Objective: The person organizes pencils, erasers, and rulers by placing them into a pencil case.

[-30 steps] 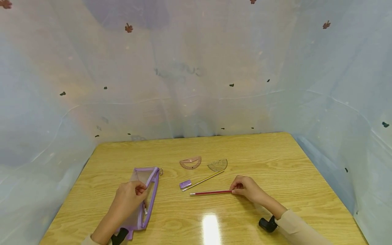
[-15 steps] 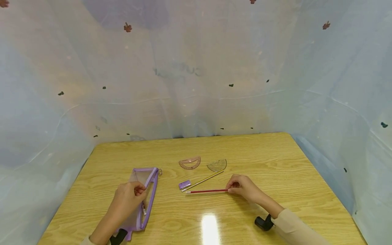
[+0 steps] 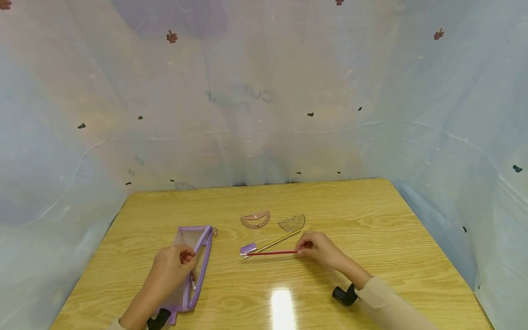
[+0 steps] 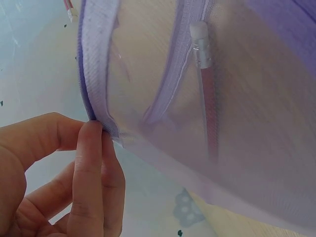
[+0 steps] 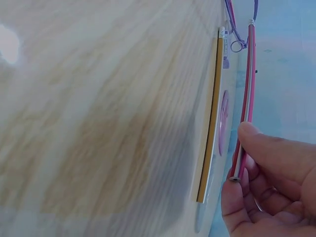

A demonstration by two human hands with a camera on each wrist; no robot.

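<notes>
My left hand (image 3: 171, 266) pinches the zip edge of a purple mesh pencil case (image 3: 203, 270), whose mouth gapes. Inside the case lies a red pencil (image 4: 207, 98), its white eraser end showing through the mesh in the left wrist view. My right hand (image 3: 319, 250) pinches a second red pencil (image 3: 272, 253) near its unsharpened end, with the eraser end pointing left toward the case. This pencil is held above the table, passing over the end of a yellow pencil (image 3: 278, 240) in the head view. A purple eraser (image 3: 248, 248) lies beside the yellow pencil.
Behind the pencils lie a pink protractor (image 3: 249, 225) and a clear protractor (image 3: 292, 223). All rest on a wooden table (image 3: 350, 201). A pale patterned sheet (image 3: 264, 91) surrounds the table's back and sides. A small ring (image 3: 215, 232) hangs at the case's far corner.
My right hand has moved left and slightly away from me, carrying the red pencil until its eraser end overlaps the yellow pencil in the head view. My left hand holds nearly still.
</notes>
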